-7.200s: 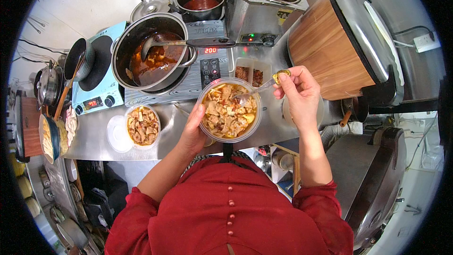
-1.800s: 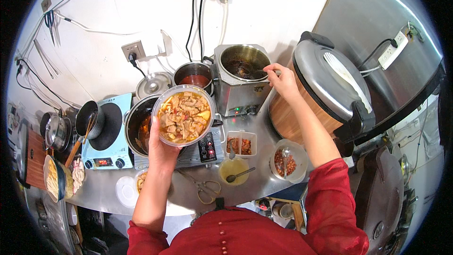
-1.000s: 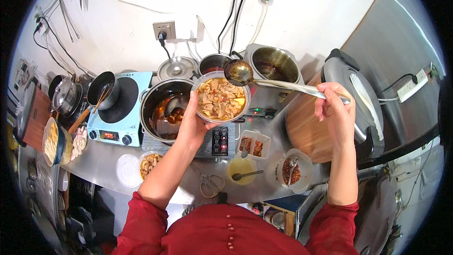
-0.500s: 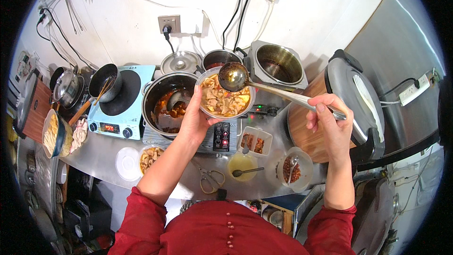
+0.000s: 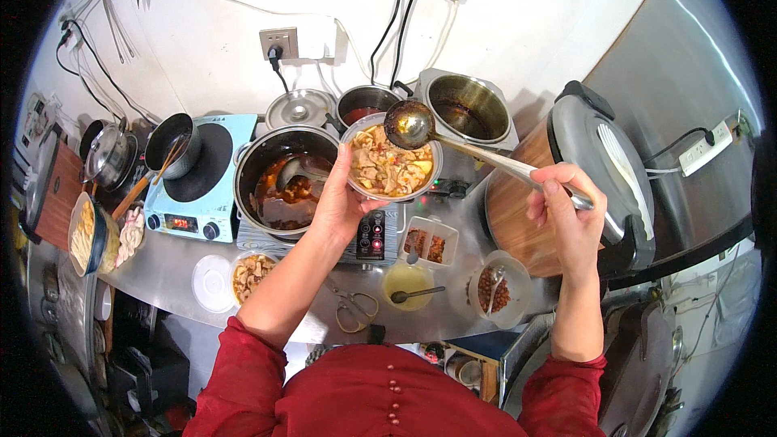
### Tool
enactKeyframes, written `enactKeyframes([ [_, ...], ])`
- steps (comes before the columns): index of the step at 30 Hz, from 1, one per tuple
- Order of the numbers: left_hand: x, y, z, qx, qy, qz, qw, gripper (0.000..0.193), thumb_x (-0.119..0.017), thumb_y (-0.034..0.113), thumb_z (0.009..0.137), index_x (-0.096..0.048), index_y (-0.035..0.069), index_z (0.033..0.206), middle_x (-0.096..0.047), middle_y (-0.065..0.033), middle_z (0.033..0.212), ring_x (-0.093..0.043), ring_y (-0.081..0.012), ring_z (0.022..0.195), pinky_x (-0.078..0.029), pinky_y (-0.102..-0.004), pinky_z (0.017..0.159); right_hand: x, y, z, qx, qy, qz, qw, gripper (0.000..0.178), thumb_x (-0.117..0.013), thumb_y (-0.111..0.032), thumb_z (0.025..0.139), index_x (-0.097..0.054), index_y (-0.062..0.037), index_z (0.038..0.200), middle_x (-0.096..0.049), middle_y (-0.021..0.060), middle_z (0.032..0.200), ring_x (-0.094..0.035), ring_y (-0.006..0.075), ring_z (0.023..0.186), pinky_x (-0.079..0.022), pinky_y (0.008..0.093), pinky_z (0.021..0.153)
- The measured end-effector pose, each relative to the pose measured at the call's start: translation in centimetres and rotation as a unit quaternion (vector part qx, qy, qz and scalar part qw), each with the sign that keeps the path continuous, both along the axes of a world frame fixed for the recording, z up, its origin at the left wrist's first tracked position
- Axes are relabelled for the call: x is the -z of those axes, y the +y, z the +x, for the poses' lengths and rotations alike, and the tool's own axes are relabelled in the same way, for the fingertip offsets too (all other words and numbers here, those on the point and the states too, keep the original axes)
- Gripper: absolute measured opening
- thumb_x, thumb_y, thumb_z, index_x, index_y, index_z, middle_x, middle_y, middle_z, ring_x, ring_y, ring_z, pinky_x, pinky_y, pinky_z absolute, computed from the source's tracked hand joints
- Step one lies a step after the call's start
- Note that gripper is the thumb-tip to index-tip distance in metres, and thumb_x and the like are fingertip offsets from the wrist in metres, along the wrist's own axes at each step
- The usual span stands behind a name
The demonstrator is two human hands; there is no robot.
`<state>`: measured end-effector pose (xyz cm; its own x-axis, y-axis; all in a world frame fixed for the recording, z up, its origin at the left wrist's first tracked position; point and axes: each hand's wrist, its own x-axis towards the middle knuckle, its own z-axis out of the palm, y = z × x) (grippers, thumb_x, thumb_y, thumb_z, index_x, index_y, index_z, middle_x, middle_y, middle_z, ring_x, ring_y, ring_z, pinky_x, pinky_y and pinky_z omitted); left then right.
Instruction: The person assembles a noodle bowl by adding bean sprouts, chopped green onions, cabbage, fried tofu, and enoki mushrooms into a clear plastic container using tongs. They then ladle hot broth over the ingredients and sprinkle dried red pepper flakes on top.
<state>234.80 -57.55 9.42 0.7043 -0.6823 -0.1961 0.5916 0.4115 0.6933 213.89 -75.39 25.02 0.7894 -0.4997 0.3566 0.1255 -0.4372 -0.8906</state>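
Observation:
My left hand (image 5: 344, 198) grips a round clear plastic bowl (image 5: 437, 163) by its left side, the thumb over the rim. Sliced meat and yellow pieces in broth (image 5: 388, 163) fill it. In my right hand (image 5: 565, 206) is the long handle of a metal ladle (image 5: 410, 125), its oil-stained head over the bowl's upper right edge. Whether the ladle touches the rim I cannot tell. Just left of the bowl, a big pot (image 5: 283, 182) of dark reddish broth stands on an induction cooker (image 5: 371, 235), with a second ladle (image 5: 301, 171) resting in it.
A blue induction cooker (image 5: 198, 162) and a small black pan (image 5: 172, 150) stand left. Behind are a pot lid (image 5: 299, 108) and a deep steel pot (image 5: 469, 105). A large rice cooker (image 5: 518, 210) stands right. Scissors (image 5: 356, 311), a filled bowl (image 5: 253, 273) and condiment tubs (image 5: 430, 241) lie in front.
The view has shifted slightly. The ladle head has moved a little to the right relative to the bowl. Both hands keep their holds.

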Motion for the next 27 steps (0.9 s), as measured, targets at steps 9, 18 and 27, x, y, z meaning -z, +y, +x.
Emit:
enactKeyframes([
  [9, 0.6, -0.2, 0.4, 0.004, 0.008, 0.002, 1.0, 0.078, -0.055, 0.07, 0.09, -0.047, 0.013, 0.143, -0.06, -0.0083, 0.132, -0.065, -0.0185, 0.112, -0.063, -0.0324, 0.076, 0.5, -2.1, 0.0, 0.023, -0.037, 0.153, 0.987, 0.021, -0.062, -0.02, 0.098, -0.068, -0.0006, 0.103, -0.066, 0.0052, 0.075, -0.061, 0.0117, 0.06, -0.046, 0.024, 0.052],
  [18, -0.4, 2.0, 0.0, -0.01, -0.019, -0.012, 1.0, 0.086, -0.047, 0.075, 0.09, -0.039, 0.012, 0.149, -0.053, -0.0136, 0.142, -0.061, -0.0285, 0.122, -0.063, -0.042, 0.085, 4.1, -8.8, 2.3, 0.063, -0.085, 0.199, 0.974, 0.025, -0.063, -0.023, 0.099, -0.066, -0.0005, 0.109, -0.066, 0.0059, 0.079, -0.063, 0.0141, 0.064, -0.049, 0.0264, 0.057],
  [27, -0.6, 9.9, -0.9, -0.105, 0.008, -0.026, 0.994, 0.08, -0.042, 0.072, 0.094, -0.039, 0.014, 0.15, -0.049, -0.0113, 0.148, -0.056, -0.0308, 0.129, -0.057, -0.0479, 0.092, 10.2, -13.1, 7.6, 0.09, 0.072, -0.269, 0.956, 0.011, -0.06, -0.007, 0.096, -0.07, -0.0051, 0.101, -0.068, 0.0073, 0.091, -0.065, 0.0217, 0.075, -0.051, 0.033, 0.068],
])
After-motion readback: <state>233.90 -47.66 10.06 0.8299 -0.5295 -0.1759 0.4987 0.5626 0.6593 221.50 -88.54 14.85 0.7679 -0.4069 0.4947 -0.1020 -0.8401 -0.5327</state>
